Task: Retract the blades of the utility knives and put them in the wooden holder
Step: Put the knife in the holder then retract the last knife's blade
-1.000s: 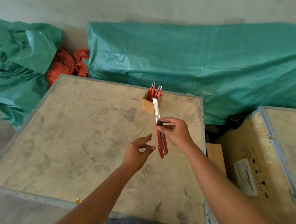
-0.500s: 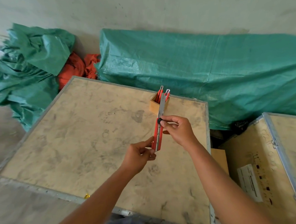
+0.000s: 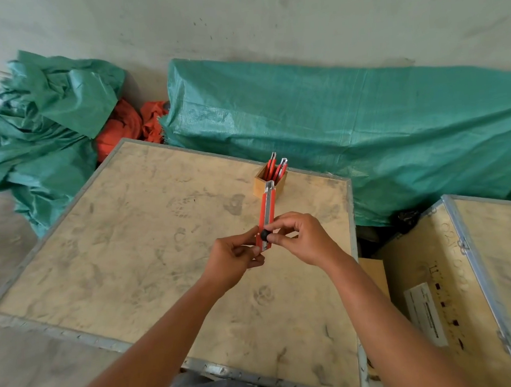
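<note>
I hold a red utility knife [image 3: 267, 213] upright over the crate top, its tip pointing away from me. My left hand [image 3: 235, 257] pinches its lower end. My right hand [image 3: 303, 239] grips it from the right, thumb on the black slider knob low on the handle. No blade shows past the metal tip. Behind it, a small wooden holder [image 3: 261, 185] stands near the crate's far right edge, with a few red knives [image 3: 276, 168] standing in it.
The dusty plywood crate top [image 3: 126, 246] has metal-edged sides. A second crate [image 3: 492, 268] sits lower at the right, across a gap. Green tarp bundles [image 3: 363, 121] and orange cloth [image 3: 118, 127] lie along the wall behind.
My left hand came up and took the knife's lower end. The black slider moved down the handle and the long blade that stuck out has gone into the body.
</note>
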